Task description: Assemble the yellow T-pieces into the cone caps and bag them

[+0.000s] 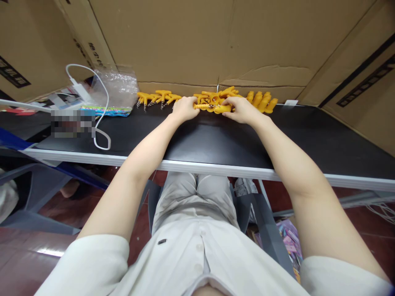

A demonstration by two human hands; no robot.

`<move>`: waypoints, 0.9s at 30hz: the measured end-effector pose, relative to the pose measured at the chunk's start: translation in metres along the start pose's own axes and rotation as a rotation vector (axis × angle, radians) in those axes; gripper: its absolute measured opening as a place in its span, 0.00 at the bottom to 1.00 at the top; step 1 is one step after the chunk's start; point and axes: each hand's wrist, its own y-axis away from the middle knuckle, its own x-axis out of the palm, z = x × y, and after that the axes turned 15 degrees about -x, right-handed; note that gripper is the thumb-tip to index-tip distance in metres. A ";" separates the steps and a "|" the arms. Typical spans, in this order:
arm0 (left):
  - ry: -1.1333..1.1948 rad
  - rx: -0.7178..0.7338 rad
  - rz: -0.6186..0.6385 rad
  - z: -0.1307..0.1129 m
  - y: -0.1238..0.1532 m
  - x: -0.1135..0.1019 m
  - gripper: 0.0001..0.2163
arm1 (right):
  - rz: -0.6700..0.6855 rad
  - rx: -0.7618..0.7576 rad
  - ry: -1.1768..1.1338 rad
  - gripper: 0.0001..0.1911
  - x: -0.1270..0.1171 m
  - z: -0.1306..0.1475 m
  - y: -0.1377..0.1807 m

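Note:
Yellow rubber chicken-foot toys lie in a row at the far edge of a black table. My left hand and my right hand are both closed on one yellow toy in the middle pile, gripping it from either end. More such toys with small metal chains lie left of my left hand. Plump yellow pieces lie right of my right hand.
Cardboard sheets wall the table's back and sides. At the left lie a clear plastic bag, a white charger with its cable and a colourful flat packet. Below the table are grey chairs and a red floor.

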 end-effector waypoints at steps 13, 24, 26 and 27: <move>-0.038 -0.021 0.033 0.001 0.001 -0.002 0.23 | -0.023 0.032 -0.017 0.22 -0.001 -0.003 0.001; 0.049 0.051 0.036 -0.006 0.008 -0.003 0.24 | -0.037 -0.065 -0.042 0.25 0.003 0.003 -0.002; 0.068 0.061 0.048 -0.004 0.006 -0.002 0.23 | -0.047 -0.021 -0.082 0.25 0.006 0.003 -0.002; 0.081 0.064 0.051 -0.004 0.005 -0.002 0.22 | -0.058 0.017 -0.118 0.26 0.008 0.002 -0.003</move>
